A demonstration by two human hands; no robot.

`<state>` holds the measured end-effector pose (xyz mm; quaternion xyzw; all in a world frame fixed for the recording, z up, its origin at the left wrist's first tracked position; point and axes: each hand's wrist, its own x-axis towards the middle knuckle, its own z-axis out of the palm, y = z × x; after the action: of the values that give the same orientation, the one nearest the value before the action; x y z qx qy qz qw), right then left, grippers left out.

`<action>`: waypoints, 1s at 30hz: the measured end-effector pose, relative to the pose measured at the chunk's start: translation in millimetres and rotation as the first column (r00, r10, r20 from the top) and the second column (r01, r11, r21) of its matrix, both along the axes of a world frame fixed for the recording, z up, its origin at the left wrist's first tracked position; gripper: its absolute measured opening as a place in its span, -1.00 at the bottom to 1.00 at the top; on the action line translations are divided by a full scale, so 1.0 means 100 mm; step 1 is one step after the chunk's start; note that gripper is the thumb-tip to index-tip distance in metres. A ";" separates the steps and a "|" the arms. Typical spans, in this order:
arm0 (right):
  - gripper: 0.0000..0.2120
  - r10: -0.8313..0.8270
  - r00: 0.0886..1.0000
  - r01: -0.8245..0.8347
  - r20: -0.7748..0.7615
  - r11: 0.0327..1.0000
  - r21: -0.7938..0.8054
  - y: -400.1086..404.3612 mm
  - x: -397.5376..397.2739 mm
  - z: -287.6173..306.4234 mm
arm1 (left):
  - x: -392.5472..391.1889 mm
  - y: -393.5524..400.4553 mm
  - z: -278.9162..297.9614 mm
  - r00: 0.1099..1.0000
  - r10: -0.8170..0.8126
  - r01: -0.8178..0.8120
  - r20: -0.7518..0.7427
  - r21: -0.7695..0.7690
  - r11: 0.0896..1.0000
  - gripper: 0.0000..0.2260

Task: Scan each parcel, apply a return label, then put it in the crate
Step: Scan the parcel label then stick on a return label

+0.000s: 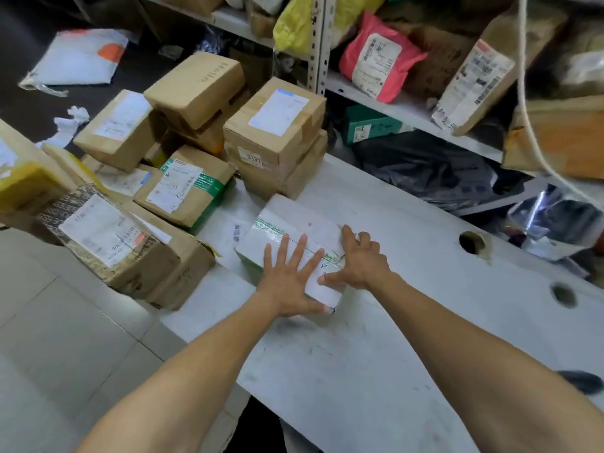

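Centre of frame: a white parcel (pixel 295 246) is lying on the white worktable (pixel 392 338), and both hands are working on its top face. The left hand (pixel 291 279) is lying flat with fingers spread straight, pressing down on the near end of the top; it is gripping nothing. The right hand (pixel 358 259) is resting at the right edge of the same face, thumb stretched along the surface and fingers bent over the edge, pressing rather than clasping as far as I can tell. Judgement: this looks like the label-smoothing step; whether a return label is already under the palms I cannot tell, as white on white is hiding it. To do it well, the person should be pushing from the middle outward so that no bubble or lifted corner is left, and keeping the parcel from sliding on the smooth top. No crate and no scanner are showing anywhere in view. To the left and upper left, brown cardboard boxes (pixel 274 125) are standing stacked just beside the parcel, crowding that side of the table. In the upper right, a shelf (pixel 408 112) is holding a pink mailer (pixel 379 57). A white cord (pixel 526 103) is hanging at the right, well apart from the hands.
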<state>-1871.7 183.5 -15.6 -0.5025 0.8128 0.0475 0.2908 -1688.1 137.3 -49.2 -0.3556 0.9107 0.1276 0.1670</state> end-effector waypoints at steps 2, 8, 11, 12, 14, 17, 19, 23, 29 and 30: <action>0.29 -0.020 1.000 0.020 -0.021 1.000 0.006 0.35 -0.18 0.01 | -0.20 0.28 0.02 0.999 -0.033 0.034 -0.011 0.014 0.999 -0.02; 0.16 -0.175 0.978 0.179 -0.116 0.984 0.021 1.49 -0.60 0.02 | -0.79 1.06 0.02 0.987 0.038 -0.039 -0.155 -0.002 0.999 -0.13; 0.00 -0.338 0.927 0.335 -0.164 0.941 -0.048 1.88 -0.56 0.02 | -1.09 1.48 0.09 0.858 0.488 -0.465 -0.159 0.161 0.871 -0.08; -0.04 -0.390 0.907 0.386 -0.156 0.921 -0.059 1.98 -0.52 0.03 | -1.18 1.57 0.14 0.786 0.604 -0.563 -0.130 0.254 0.787 -0.07; -0.10 -0.441 0.890 0.438 -0.116 0.898 -0.049 2.11 -0.47 0.02 | -1.36 1.66 0.23 0.720 0.687 -0.625 -0.098 0.337 0.704 -0.14; -0.28 -0.418 0.897 0.424 0.145 0.905 -0.014 2.18 -0.47 0.11 | -1.61 1.69 0.35 0.834 0.550 -0.521 -0.050 0.259 0.813 -0.18; -0.30 -0.444 0.774 0.461 0.451 0.884 0.078 2.20 -0.54 0.24 | -1.75 1.67 0.39 0.889 0.456 -0.454 0.047 0.227 0.862 -0.05; -0.77 -0.478 0.724 0.528 0.497 0.848 0.046 2.44 -0.87 0.24 | -1.79 1.59 0.26 0.941 0.317 -0.335 0.115 0.211 0.918 0.20; -0.51 -0.573 0.772 0.437 -0.275 0.793 -0.426 3.24 -1.54 -0.11 | -1.76 1.58 0.15 0.981 0.130 -0.153 0.141 0.164 0.975 0.26; -0.41 -0.611 0.740 0.491 -0.281 0.777 -0.394 3.38 -1.59 -0.14 | -1.76 1.57 0.14 0.983 0.104 -0.127 0.149 0.159 0.979 0.25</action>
<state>-2030.5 521.7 -29.2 -0.2534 0.9643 -0.0631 0.0438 -1864.4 294.2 -35.0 -0.4007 0.8605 0.1884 0.2522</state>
